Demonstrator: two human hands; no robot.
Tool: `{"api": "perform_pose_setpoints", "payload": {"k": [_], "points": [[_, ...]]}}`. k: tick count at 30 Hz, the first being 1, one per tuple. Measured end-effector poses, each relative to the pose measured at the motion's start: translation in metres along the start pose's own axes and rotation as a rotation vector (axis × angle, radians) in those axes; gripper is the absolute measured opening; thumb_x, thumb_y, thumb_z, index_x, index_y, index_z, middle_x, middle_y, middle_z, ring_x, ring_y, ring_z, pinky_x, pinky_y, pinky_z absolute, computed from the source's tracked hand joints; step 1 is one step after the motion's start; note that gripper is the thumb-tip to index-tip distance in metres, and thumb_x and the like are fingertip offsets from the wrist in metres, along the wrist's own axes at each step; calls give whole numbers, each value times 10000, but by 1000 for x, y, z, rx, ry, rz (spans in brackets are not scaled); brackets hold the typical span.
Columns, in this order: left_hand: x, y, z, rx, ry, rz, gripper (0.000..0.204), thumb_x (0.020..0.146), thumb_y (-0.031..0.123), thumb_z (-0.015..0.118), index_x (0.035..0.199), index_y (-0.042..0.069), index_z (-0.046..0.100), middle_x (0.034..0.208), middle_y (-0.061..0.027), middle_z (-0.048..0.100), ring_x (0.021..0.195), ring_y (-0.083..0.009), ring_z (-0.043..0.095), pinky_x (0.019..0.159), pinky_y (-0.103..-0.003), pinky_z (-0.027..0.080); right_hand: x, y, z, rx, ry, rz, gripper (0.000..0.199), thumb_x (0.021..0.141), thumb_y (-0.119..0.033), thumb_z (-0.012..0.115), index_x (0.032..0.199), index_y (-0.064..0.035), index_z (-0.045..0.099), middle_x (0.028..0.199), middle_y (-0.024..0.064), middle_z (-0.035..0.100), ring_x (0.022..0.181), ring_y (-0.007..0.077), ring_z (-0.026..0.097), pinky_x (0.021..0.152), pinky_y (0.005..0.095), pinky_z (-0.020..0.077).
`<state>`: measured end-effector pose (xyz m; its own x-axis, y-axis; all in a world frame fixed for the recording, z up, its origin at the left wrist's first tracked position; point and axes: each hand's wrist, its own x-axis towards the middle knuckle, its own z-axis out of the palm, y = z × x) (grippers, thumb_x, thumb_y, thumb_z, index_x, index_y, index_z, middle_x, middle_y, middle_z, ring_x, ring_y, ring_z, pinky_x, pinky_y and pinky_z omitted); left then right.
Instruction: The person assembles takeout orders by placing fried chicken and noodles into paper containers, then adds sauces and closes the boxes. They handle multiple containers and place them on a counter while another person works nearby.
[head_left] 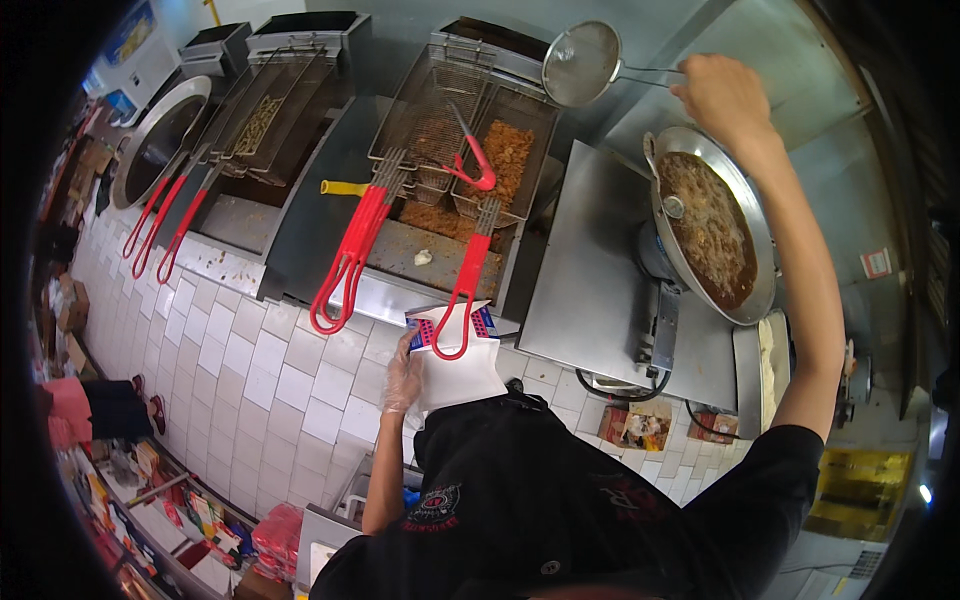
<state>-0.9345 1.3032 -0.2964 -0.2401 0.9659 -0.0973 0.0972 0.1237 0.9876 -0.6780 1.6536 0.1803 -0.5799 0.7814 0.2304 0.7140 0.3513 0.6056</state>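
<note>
My right hand (722, 98) is raised at the upper right, its fingers closed round the wire handle of a round mesh strainer (581, 64). The strainer hangs beyond the fryers, near the back wall. Below that hand, a large two-handled wok (757, 228) holds bubbling brown oil (707, 225) with food in it. My left hand (403, 378), in a clear plastic glove, grips the left side of an open paper carton (462, 376), white inside with blue and pink printed flaps. Over the carton reaches the red handle (468, 300) of a fry basket.
Red-handled tongs (482, 165) lie on a basket of orange fried bits (507, 150). More fry baskets (265, 122) and a second wok (120, 180) stand at left. A steel counter (580, 265) lies between fryer and wok. Another person (90, 412) is at far left.
</note>
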Motion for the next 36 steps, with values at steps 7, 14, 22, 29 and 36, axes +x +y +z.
{"api": "perform_pose_setpoints", "payload": {"k": [7, 14, 22, 29, 36], "points": [[-25, -3, -5, -102, 131, -78, 594, 929, -85, 424, 1513, 21, 436, 1460, -158, 530, 1400, -225, 464, 1202, -328, 278, 10, -121, 53, -50, -20, -204, 89, 819, -88, 711, 816, -112, 797, 838, 91, 776, 849, 250, 770, 693, 383, 611], [-37, -2, 11, -23, 196, -86, 579, 945, -58, 451, 1517, 30, 431, 1498, -153, 497, 1457, -235, 402, 1232, -356, 239, -87, -192, 152, 557, -545, -22, 325, 874, -11, 650, 1196, 33, 639, 1003, 189, 741, 987, 336, 730, 813, 420, 609], [-56, 14, 31, 110, 275, -36, 560, 972, 20, 461, 1529, 25, 395, 1458, -227, 536, 1428, -301, 463, 1211, -395, 303, -157, -268, 193, 1575, -596, 389, 879, 890, -67, 738, 1598, -65, 216, 1336, 272, 558, 797, 248, 732, 617, 347, 611], [-128, 33, 10, 177, 648, -240, 611, 1027, 148, 512, 1589, 65, 288, 1442, -288, 542, 1399, -381, 495, 1186, -440, 349, -230, -300, 220, 2084, -365, 715, 746, 980, -390, 711, 1525, -69, 315, 1322, 180, 568, 860, 181, 678, 680, 303, 555], [-217, -47, -38, 277, 873, -211, 652, 1023, 99, 498, 1617, 45, 235, 1544, -231, 470, 1403, -316, 483, 1176, -426, 365, -294, -427, 187, 1846, -613, -220, 669, 972, -388, 726, 1466, -37, 442, 1263, 145, 629, 1052, 232, 658, 875, 354, 536]]}}
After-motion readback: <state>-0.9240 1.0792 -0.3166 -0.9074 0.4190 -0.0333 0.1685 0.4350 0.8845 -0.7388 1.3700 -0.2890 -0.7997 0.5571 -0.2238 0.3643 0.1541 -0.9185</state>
